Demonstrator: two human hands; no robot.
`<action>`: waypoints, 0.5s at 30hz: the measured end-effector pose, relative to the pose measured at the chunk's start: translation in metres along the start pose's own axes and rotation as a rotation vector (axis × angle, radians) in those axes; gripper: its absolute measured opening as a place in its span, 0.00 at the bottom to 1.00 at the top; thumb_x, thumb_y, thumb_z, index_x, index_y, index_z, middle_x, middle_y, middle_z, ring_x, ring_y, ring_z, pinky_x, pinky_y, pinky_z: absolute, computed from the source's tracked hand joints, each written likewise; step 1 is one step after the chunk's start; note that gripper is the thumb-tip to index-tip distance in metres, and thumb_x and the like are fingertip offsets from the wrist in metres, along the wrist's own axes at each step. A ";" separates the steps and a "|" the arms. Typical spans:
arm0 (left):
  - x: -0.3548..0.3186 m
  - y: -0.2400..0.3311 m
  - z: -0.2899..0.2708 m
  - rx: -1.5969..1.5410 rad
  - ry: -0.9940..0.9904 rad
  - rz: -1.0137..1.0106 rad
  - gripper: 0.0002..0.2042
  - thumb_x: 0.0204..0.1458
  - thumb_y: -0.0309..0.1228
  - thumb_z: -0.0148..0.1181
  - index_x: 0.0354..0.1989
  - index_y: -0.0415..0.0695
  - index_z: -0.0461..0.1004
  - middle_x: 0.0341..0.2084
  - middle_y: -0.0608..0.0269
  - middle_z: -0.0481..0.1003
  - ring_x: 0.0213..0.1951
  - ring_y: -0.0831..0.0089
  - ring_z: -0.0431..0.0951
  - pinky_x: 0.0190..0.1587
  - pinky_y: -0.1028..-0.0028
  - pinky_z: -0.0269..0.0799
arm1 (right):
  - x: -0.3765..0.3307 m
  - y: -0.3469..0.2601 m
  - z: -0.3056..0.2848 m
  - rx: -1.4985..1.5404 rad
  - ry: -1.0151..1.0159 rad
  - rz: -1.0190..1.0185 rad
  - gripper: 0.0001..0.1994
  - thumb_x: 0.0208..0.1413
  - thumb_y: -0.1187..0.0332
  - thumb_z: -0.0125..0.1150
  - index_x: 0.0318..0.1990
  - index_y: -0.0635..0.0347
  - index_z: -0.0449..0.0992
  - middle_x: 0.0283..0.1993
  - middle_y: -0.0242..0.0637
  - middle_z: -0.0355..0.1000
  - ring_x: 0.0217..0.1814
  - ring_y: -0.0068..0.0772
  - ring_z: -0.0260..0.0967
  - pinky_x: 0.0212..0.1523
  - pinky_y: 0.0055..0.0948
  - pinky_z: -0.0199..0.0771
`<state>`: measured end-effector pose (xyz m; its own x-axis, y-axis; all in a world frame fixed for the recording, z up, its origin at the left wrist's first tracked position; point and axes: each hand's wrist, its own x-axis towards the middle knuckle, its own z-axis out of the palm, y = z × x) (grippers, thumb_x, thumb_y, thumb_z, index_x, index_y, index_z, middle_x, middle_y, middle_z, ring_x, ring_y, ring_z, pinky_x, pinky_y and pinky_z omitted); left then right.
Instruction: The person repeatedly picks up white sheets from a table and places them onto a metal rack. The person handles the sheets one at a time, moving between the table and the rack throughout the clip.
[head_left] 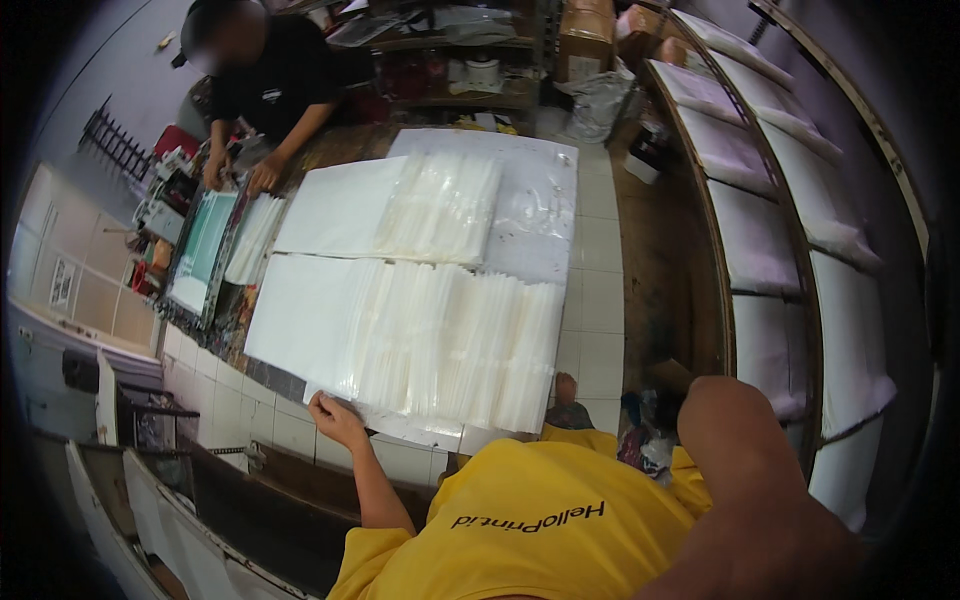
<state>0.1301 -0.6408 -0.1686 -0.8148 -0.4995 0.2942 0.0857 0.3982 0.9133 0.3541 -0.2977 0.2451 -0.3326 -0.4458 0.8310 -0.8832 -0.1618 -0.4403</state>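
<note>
And here is the left hand (341,424) at the board's (533,190) near-left corner, fingers (319,402) bunched close together; whether they pinch that edge or just rest on it, I cannot tell. The right hand is out of view (only the bent right arm (745,450) shows, well right of those fingers).

Progress, then: two rows of sheets look laid out and fanned, the near row (440,345) just beyond the fingers and stretching rightward, the far row (440,205) behind it and shorter. The board shows past the far row's right end; how much remains, I'd not call.

And the look of them: white, flat and broad on the left, then close, overlapping edges, glossy and slightly see-through. Farther off, beyond the fingers, a co-worker (290,85) leans over a green-panelled frame (205,245).
</note>
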 end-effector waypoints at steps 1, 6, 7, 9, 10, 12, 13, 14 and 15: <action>0.000 0.003 0.000 -0.011 -0.005 -0.012 0.13 0.63 0.31 0.48 0.46 0.32 0.72 0.36 0.55 0.74 0.38 0.67 0.71 0.44 0.69 0.68 | 0.000 -0.002 0.001 -0.014 0.011 -0.017 0.24 0.65 0.53 0.49 0.56 0.67 0.71 0.46 0.46 0.73 0.42 0.39 0.73 0.47 0.37 0.72; 0.000 0.001 -0.002 0.055 0.015 0.036 0.12 0.61 0.29 0.49 0.44 0.32 0.72 0.34 0.56 0.74 0.35 0.69 0.71 0.40 0.71 0.68 | -0.002 -0.007 0.000 -0.064 0.037 -0.081 0.24 0.66 0.54 0.48 0.55 0.68 0.71 0.44 0.45 0.73 0.41 0.39 0.72 0.46 0.38 0.72; 0.000 0.003 -0.001 0.043 0.014 0.028 0.12 0.61 0.29 0.50 0.44 0.32 0.73 0.34 0.56 0.74 0.35 0.68 0.71 0.40 0.70 0.68 | -0.001 -0.007 -0.001 -0.074 0.038 -0.089 0.23 0.66 0.54 0.48 0.55 0.68 0.71 0.44 0.45 0.73 0.41 0.39 0.72 0.46 0.38 0.72; -0.004 0.006 -0.002 0.021 0.016 0.009 0.11 0.61 0.28 0.50 0.43 0.32 0.73 0.34 0.56 0.74 0.35 0.68 0.71 0.41 0.70 0.69 | -0.001 -0.007 -0.001 -0.081 0.041 -0.103 0.23 0.66 0.54 0.48 0.55 0.68 0.71 0.43 0.45 0.73 0.40 0.39 0.72 0.46 0.38 0.72; -0.001 -0.005 -0.002 -0.003 0.009 -0.014 0.10 0.60 0.28 0.51 0.43 0.32 0.73 0.34 0.55 0.75 0.35 0.68 0.72 0.41 0.70 0.69 | -0.002 -0.007 -0.002 -0.082 0.044 -0.113 0.23 0.66 0.55 0.48 0.54 0.68 0.71 0.43 0.45 0.73 0.40 0.39 0.72 0.46 0.38 0.72; -0.001 -0.005 -0.001 0.016 0.010 -0.002 0.10 0.60 0.28 0.51 0.43 0.32 0.74 0.33 0.55 0.75 0.35 0.68 0.73 0.41 0.69 0.69 | -0.001 -0.002 -0.005 -0.089 0.041 -0.127 0.23 0.66 0.55 0.47 0.54 0.68 0.71 0.42 0.45 0.73 0.40 0.40 0.72 0.46 0.38 0.71; 0.000 -0.001 0.001 0.024 0.007 0.003 0.10 0.60 0.28 0.51 0.42 0.32 0.74 0.33 0.55 0.75 0.35 0.68 0.73 0.41 0.69 0.69 | -0.002 0.000 -0.007 -0.093 0.044 -0.134 0.22 0.66 0.55 0.47 0.54 0.68 0.71 0.42 0.45 0.73 0.39 0.40 0.72 0.46 0.38 0.71; -0.003 0.005 0.001 0.057 0.033 0.023 0.10 0.60 0.28 0.51 0.42 0.33 0.74 0.32 0.55 0.76 0.35 0.68 0.74 0.40 0.69 0.70 | -0.003 0.001 -0.008 -0.099 0.049 -0.138 0.22 0.66 0.55 0.47 0.54 0.68 0.71 0.42 0.45 0.73 0.39 0.40 0.71 0.46 0.38 0.71; -0.002 0.005 0.001 0.064 0.038 0.014 0.10 0.60 0.28 0.51 0.41 0.33 0.74 0.32 0.56 0.76 0.34 0.68 0.73 0.40 0.69 0.69 | -0.004 0.002 -0.010 -0.106 0.054 -0.143 0.22 0.66 0.55 0.47 0.54 0.68 0.71 0.41 0.45 0.73 0.39 0.40 0.71 0.45 0.39 0.71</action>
<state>0.1318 -0.6370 -0.1649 -0.7911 -0.5224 0.3181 0.0590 0.4525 0.8898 0.3504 -0.2877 0.2439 -0.2157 -0.3763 0.9011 -0.9518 -0.1249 -0.2800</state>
